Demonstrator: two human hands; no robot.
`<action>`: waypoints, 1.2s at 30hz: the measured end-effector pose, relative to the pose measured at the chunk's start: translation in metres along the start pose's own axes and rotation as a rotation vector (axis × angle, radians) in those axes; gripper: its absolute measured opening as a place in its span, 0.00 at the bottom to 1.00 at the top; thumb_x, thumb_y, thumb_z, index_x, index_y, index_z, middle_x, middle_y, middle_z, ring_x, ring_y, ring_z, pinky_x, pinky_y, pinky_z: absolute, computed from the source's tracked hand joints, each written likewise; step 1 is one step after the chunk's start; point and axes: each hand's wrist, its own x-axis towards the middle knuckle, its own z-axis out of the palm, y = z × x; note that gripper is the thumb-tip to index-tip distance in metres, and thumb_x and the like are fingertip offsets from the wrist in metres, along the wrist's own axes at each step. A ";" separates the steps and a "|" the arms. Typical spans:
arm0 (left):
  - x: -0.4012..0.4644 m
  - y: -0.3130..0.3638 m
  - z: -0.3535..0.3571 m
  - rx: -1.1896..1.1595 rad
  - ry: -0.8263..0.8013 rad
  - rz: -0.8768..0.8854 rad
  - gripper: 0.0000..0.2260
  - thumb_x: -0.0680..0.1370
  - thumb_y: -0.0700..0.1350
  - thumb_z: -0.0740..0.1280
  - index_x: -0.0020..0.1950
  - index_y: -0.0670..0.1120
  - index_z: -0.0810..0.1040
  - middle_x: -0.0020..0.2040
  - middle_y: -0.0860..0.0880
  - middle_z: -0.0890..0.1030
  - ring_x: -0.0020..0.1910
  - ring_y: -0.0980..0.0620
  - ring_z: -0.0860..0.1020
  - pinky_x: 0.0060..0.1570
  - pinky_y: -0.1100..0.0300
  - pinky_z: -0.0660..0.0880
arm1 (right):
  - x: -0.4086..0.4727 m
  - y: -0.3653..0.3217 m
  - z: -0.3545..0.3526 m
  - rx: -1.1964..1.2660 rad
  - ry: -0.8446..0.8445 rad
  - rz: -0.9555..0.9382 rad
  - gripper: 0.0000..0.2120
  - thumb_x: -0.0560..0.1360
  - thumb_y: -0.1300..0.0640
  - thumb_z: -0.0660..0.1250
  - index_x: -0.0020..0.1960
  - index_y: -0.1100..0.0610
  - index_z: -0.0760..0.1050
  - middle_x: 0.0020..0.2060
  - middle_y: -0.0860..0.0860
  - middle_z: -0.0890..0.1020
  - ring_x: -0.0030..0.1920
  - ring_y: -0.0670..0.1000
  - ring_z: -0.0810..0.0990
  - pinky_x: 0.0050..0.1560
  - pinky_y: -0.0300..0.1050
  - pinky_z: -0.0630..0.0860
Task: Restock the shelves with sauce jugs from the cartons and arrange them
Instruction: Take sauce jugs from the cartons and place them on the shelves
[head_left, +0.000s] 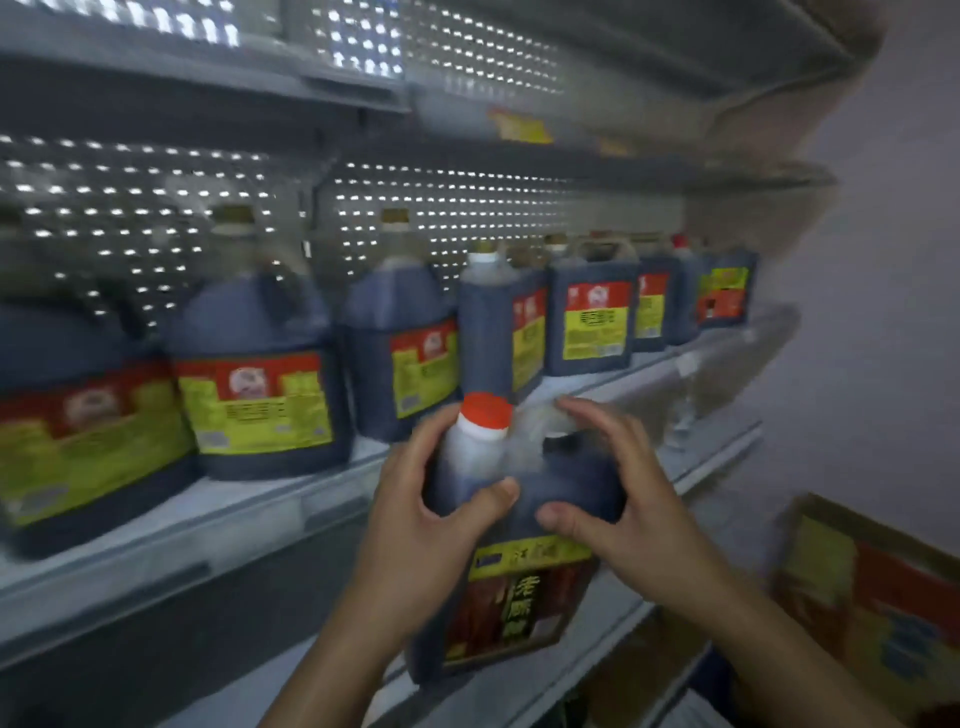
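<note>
You are facing a grey shelf (249, 525) that is running from near left to far right, backed by a perforated panel (156, 208). A row of dark sauce jugs (260, 374) with red and yellow labels is standing along it. At the far right edge a carton (872, 597) is showing, blurred. You are holding one sauce jug (519, 571) with an orange cap (487, 410) in front of the shelf's near edge, off the shelf. Your left hand (415, 525) is gripping its neck side, thumb across the front. Your right hand (618, 499) is curling over its handle and shoulder, gripping it too.
</note>
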 end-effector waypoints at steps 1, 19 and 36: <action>-0.007 0.000 -0.022 0.017 0.037 -0.013 0.28 0.66 0.60 0.75 0.65 0.70 0.73 0.65 0.63 0.77 0.65 0.63 0.76 0.65 0.49 0.75 | 0.005 -0.009 0.019 0.019 -0.038 -0.007 0.38 0.70 0.43 0.79 0.74 0.31 0.63 0.74 0.40 0.64 0.76 0.39 0.63 0.74 0.40 0.67; -0.162 -0.018 -0.167 0.443 0.344 -0.237 0.41 0.67 0.59 0.80 0.75 0.63 0.63 0.71 0.58 0.70 0.72 0.59 0.70 0.68 0.54 0.71 | 0.015 -0.050 0.216 0.328 -0.538 -0.181 0.44 0.65 0.57 0.84 0.72 0.31 0.68 0.64 0.47 0.69 0.69 0.41 0.70 0.67 0.34 0.67; -0.164 -0.115 -0.152 0.602 0.482 -0.316 0.39 0.69 0.51 0.81 0.75 0.58 0.66 0.70 0.55 0.71 0.71 0.56 0.71 0.67 0.55 0.74 | 0.022 0.042 0.292 0.347 -0.655 -0.200 0.43 0.68 0.56 0.81 0.71 0.27 0.63 0.62 0.44 0.65 0.62 0.44 0.72 0.59 0.32 0.72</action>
